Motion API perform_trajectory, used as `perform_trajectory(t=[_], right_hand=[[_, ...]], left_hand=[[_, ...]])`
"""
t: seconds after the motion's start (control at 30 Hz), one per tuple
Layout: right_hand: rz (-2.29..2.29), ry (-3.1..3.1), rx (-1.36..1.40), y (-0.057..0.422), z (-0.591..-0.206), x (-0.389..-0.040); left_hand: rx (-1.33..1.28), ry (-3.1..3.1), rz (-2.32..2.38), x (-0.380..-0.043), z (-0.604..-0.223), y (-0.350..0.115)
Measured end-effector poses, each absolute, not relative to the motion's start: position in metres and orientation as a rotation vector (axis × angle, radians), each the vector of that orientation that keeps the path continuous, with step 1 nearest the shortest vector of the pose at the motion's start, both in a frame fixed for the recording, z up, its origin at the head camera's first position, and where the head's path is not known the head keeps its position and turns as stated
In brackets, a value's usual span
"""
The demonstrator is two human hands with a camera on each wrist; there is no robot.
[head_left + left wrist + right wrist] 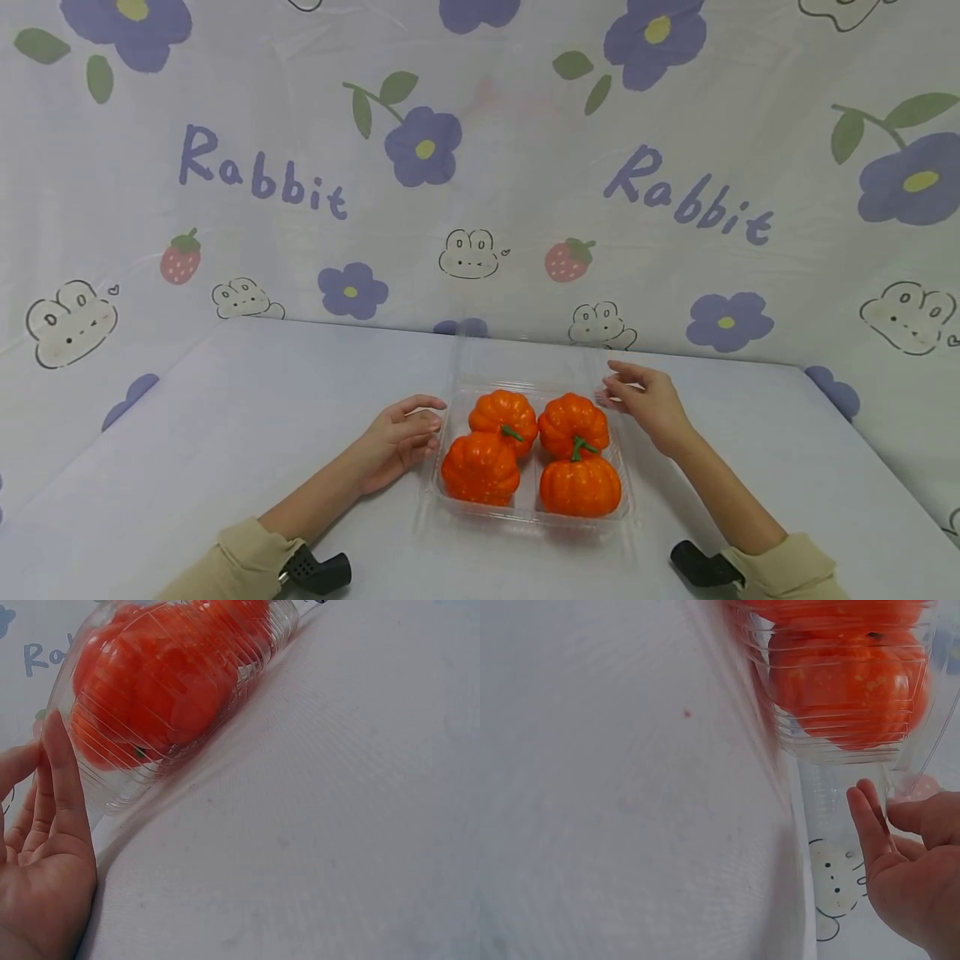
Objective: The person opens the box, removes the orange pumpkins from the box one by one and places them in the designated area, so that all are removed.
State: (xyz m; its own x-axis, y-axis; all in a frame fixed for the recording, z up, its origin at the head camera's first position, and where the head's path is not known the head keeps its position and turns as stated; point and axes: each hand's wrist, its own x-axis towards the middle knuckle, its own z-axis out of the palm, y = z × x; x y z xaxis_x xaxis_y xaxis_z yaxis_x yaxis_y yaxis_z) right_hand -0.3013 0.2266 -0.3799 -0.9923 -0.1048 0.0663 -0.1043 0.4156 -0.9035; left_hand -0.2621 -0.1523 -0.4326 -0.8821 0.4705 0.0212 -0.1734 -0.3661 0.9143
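A clear plastic clamshell box [534,518] holds several glossy orange mini pumpkins with green stems, one of them a pumpkin [579,487] at the front right. Its see-through lid [525,365] is tipped back behind the tray. Against the box's left side my left hand [401,440] touches the rim with fairly straight fingertips. My right hand [651,408] is at the back right corner. In the right wrist view, its thumb and fingers appear to pinch the thin clear lid edge. The clear plastic makes the exact contact hard to see.
Under the box is a white table [262,417]. A pale cloth [525,192] printed with rabbits, flowers and strawberries hangs behind it. Black devices, a left one [318,571] and a right one [705,565], sit at the two beige sleeve cuffs.
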Motion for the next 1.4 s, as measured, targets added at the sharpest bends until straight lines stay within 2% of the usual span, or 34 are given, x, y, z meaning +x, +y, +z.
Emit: perform_trajectory(t=[0.47,1.4], right_hand=[[-1.64,2.62,-0.143,0.225,-0.378,-0.298],[-1.373,2.863,-0.415,0.23,-0.357,-0.276]], left_hand=[[0.386,1.479,2.282,-0.259,-0.43,-0.152],[0.412,1.463,2.289,-0.26,-0.432,-0.152]])
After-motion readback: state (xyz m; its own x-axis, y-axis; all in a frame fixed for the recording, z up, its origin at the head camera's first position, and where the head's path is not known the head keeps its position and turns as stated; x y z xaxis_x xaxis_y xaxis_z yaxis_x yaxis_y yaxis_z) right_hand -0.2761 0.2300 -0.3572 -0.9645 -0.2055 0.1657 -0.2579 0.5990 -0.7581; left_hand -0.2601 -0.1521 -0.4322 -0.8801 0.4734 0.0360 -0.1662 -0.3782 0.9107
